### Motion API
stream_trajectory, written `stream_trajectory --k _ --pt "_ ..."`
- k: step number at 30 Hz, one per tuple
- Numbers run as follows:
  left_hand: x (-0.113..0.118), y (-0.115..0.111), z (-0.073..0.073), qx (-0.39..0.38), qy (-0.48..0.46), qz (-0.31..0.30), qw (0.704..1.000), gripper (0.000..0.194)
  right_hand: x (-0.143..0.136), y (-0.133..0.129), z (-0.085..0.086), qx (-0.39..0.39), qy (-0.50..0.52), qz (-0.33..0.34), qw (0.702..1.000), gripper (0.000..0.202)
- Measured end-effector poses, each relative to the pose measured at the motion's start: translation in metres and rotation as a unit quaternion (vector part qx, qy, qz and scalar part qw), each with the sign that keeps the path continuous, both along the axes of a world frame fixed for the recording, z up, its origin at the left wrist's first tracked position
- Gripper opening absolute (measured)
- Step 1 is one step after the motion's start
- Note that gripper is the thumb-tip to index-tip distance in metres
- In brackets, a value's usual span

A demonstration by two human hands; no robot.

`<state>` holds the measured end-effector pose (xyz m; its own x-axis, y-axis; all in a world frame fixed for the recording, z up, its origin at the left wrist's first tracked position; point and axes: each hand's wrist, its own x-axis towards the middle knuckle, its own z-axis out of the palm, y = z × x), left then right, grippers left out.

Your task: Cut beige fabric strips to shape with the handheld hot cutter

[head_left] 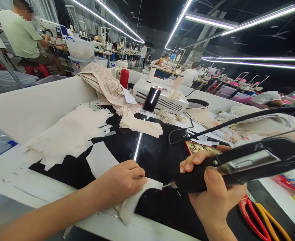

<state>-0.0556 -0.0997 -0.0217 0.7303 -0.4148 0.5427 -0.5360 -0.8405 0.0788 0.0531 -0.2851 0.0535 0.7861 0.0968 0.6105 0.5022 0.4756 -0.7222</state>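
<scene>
My left hand (123, 180) is closed on a small white fabric piece (143, 190), its fingers near the top edge. The piece curves down over the front edge of the black glossy work surface (157, 160). In my right hand (212, 190) is a black corded hand tool (242, 164) with a metal plate on its side, gripped with fingers wrapped round and thumb on top. The tool's thin metal tip points left and meets, or nearly meets, the fabric's right corner. A flat white piece (102, 159) lies behind my left wrist.
Cream fabric pieces (69, 130) spread at left; a smaller stack (141, 124) lies mid-surface. A phone (152, 99) leans on a vented white box (167, 95). Red-handled (254, 217) and orange-handled (273, 221) tools lie at right. The tool's cable (237, 122) runs rightward. A person (22, 33) sits at a sewing machine.
</scene>
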Motion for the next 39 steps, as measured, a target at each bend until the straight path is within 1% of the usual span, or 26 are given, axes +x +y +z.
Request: stream_trajectory --k 5,8,12,16,20,26,31,35,39 --pt "0.001 -0.001 0.001 -0.007 0.001 -0.001 1.000 0.007 0.002 0.012 0.006 0.015 0.001 0.010 1.000 0.038" --pt "0.001 -0.001 0.000 -0.006 0.002 0.000 1.000 0.005 0.002 0.019 0.004 0.014 -0.003 0.018 1.000 0.037" --pt "0.001 -0.001 -0.001 -0.020 -0.002 0.001 1.000 0.011 0.002 0.024 -0.001 0.004 0.003 0.025 1.000 0.038" --pt "0.002 -0.002 -0.001 -0.027 -0.006 -0.003 1.000 0.012 0.001 0.023 -0.003 -0.007 -0.006 0.015 1.000 0.037" --pt "0.004 -0.002 0.000 -0.020 -0.017 -0.001 1.000 0.011 0.001 0.020 -0.001 -0.014 -0.010 0.007 1.000 0.036" --pt "0.003 -0.001 -0.001 -0.013 -0.009 -0.002 1.000 0.006 0.004 0.011 0.002 -0.006 0.001 -0.019 1.000 0.038" --pt "0.002 0.000 -0.005 -0.024 0.000 -0.007 1.000 0.007 0.004 0.010 -0.001 -0.010 -0.012 -0.014 1.000 0.038" --pt "0.002 0.001 -0.006 -0.033 0.004 -0.008 0.999 0.008 0.004 0.010 0.001 -0.009 -0.009 -0.014 1.000 0.035" --pt "0.001 0.002 -0.004 -0.035 0.010 -0.007 0.999 0.010 -0.001 0.010 0.003 0.008 0.001 0.013 1.000 0.038"
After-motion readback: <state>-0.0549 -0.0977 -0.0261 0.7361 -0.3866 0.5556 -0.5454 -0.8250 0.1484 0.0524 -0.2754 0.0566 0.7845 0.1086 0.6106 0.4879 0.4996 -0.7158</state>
